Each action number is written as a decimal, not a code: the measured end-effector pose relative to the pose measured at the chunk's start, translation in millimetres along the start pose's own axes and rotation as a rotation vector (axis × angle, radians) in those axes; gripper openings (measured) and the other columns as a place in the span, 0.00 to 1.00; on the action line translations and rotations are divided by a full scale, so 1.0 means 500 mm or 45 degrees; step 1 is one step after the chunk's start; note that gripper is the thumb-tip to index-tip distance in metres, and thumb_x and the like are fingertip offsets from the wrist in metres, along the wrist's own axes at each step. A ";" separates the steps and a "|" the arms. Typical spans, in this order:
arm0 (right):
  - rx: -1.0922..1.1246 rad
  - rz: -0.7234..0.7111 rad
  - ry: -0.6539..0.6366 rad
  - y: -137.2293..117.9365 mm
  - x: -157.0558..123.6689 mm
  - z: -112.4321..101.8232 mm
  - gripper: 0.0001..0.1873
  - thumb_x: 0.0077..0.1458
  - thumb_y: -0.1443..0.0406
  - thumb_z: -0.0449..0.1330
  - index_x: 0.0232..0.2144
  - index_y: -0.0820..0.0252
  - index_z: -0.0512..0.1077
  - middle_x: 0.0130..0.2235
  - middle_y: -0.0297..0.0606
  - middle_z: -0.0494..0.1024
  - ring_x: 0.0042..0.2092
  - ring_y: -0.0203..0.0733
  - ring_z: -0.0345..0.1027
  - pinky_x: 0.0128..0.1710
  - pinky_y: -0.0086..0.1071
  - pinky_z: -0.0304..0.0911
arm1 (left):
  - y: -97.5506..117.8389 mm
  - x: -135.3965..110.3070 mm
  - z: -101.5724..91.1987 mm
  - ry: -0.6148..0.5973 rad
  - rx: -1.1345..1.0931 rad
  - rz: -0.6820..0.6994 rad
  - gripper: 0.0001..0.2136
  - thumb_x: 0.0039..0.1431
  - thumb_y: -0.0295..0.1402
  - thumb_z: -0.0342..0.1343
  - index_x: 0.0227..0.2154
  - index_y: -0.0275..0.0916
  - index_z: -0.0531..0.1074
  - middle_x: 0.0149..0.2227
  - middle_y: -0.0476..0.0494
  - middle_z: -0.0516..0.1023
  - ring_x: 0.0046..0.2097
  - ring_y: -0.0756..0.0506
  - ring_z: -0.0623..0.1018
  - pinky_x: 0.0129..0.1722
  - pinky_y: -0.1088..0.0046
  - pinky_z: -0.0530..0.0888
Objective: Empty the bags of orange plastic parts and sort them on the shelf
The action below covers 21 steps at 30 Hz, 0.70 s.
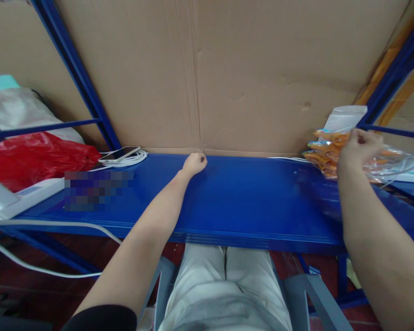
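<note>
My left hand [195, 164] is closed in a fist on the far part of the blue table [241, 197], close to the cardboard at the back. Nothing shows sticking out of it, only a small dark spot at its thumb side. Over at the right, my right hand [360, 145] is raised with its fingers curled together, in front of a pile of orange looped items in clear plastic packets [326, 154]. Whether its fingers pinch anything is hidden. A crinkled clear plastic bag [396, 163] lies just beyond the right wrist.
Cardboard [262, 69] walls off the back between blue metal posts [79, 73]. On the left are a red plastic bag [41, 156], a coiled white cable [127, 157] and a white box [31, 197]. A white card box [345, 118] stands behind the packets. A grey chair [313, 294] surrounds my lap.
</note>
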State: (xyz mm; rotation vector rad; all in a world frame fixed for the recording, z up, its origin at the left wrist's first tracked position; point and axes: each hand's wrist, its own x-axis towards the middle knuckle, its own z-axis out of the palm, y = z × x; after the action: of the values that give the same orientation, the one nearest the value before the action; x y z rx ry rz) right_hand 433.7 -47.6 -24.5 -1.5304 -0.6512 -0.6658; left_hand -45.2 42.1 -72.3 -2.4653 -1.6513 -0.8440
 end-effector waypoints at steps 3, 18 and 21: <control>0.222 0.071 0.109 -0.056 -0.009 -0.012 0.09 0.58 0.76 0.60 0.35 0.68 0.81 0.35 0.41 0.74 0.46 0.43 0.70 0.53 0.40 0.63 | 0.012 0.002 0.005 0.010 -0.041 0.040 0.12 0.59 0.28 0.52 0.34 0.35 0.82 0.34 0.39 0.84 0.39 0.43 0.81 0.42 0.71 0.75; 1.358 0.709 -0.607 -0.241 -0.224 -0.004 0.06 0.60 0.69 0.59 0.30 0.58 0.73 0.26 0.29 0.69 0.30 0.36 0.65 0.35 0.34 0.70 | 0.164 -0.029 0.029 -0.522 -0.689 0.181 0.19 0.67 0.45 0.50 0.42 0.36 0.79 0.49 0.39 0.83 0.53 0.41 0.78 0.58 0.64 0.71; 1.311 0.864 -0.619 -0.242 -0.259 0.004 0.07 0.59 0.70 0.59 0.28 0.57 0.70 0.24 0.27 0.68 0.28 0.35 0.65 0.32 0.32 0.71 | 0.189 -0.040 0.035 -0.699 -1.025 0.191 0.21 0.69 0.46 0.46 0.41 0.37 0.79 0.47 0.41 0.83 0.53 0.42 0.78 0.57 0.65 0.71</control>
State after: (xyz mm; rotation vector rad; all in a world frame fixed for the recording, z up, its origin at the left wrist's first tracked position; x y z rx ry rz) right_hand 257.1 -40.7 -39.9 -0.8073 -0.6203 0.5375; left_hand 38.6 -9.2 -73.0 -3.5888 -1.3725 -1.0217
